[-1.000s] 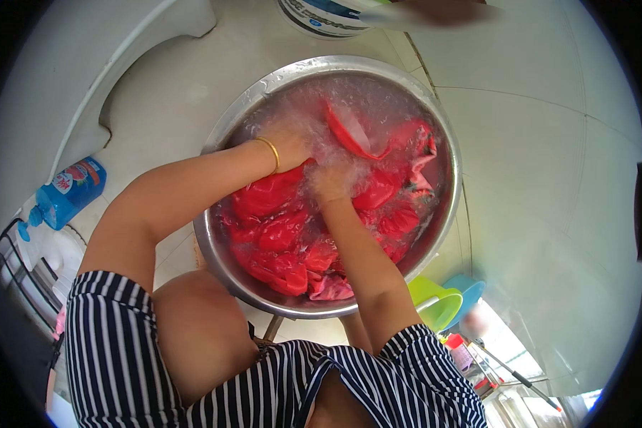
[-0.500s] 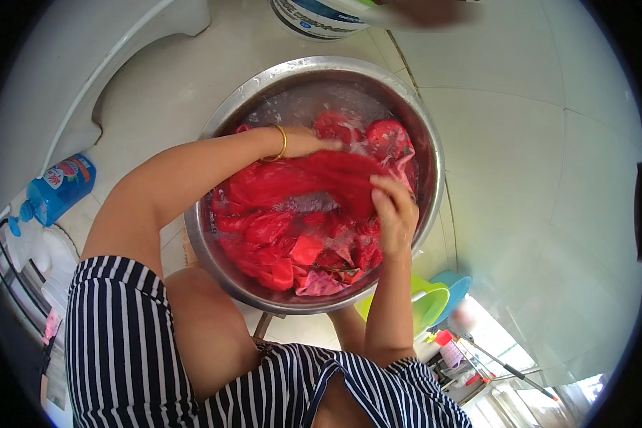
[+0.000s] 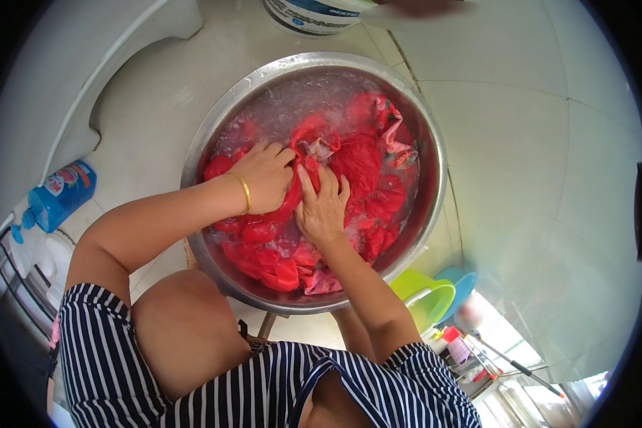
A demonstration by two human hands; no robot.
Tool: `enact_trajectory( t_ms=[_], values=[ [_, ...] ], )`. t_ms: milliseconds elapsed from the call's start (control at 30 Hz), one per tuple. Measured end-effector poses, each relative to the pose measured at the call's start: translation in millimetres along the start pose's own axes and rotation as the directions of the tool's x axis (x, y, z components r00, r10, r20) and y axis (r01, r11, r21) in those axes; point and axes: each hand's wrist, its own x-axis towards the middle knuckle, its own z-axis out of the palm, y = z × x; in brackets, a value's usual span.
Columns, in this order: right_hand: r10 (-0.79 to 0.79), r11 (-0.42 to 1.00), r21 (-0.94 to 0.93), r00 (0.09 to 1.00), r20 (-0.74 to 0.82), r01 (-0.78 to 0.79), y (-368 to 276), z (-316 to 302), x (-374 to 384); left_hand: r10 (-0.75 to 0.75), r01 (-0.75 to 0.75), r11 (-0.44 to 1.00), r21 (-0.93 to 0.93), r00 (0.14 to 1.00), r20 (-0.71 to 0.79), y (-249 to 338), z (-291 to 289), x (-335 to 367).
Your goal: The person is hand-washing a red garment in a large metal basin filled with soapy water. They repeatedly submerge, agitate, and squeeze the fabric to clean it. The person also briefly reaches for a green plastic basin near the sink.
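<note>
A wide metal basin (image 3: 429, 207) holds soapy water and a heap of wet red cloth (image 3: 360, 167), part of it with a pink patterned edge. Over the middle of the basin, my left hand (image 3: 266, 177), a gold bangle at its wrist, has its fingers curled round a bunched fold of the red cloth. Right beside it, my right hand (image 3: 322, 203) presses on the same fold, its thumb and fingers closed about the fabric. The two hands nearly touch. Most of the cloth lies loose in the water around them, some of it under the surface.
On the tiled floor to the left lies a blue bottle (image 3: 63, 194). A printed bucket (image 3: 310, 18) stands beyond the basin. Green (image 3: 429, 303) and blue (image 3: 458, 285) plastic basins sit at the lower right. A pale tiled wall (image 3: 506, 157) rises on the right.
Both hands have come together at the basin's middle; the right one moved left, the left one slightly down and left. The stretched cloth between them is now bunched up.
</note>
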Motion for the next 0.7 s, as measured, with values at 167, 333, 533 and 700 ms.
enact_trajectory(
  t_ms=[167,333,533,700],
  values=[
    [0.172,0.939,-0.329,0.967,0.189,-0.103,7.1,37.1,45.8,-0.259,0.286,0.936,-0.206,0.954,0.148,-20.9,4.5,46.1],
    [0.174,0.982,-0.082,0.982,0.077,-0.167,14.6,12.5,101.5,-0.386,0.305,0.821,-0.483,0.919,-0.076,-77.5,50.9,67.8],
    [0.022,0.969,0.212,0.898,0.440,-0.128,50.4,-49.6,140.2,0.023,-0.022,1.000,0.007,0.931,-0.364,-36.9,12.7,47.3],
    [0.232,0.961,0.229,0.898,-0.374,-0.152,74.9,-71.6,56.2,-0.399,0.419,0.888,-0.188,0.907,0.132,-40.2,1.3,48.4]
  ],
)
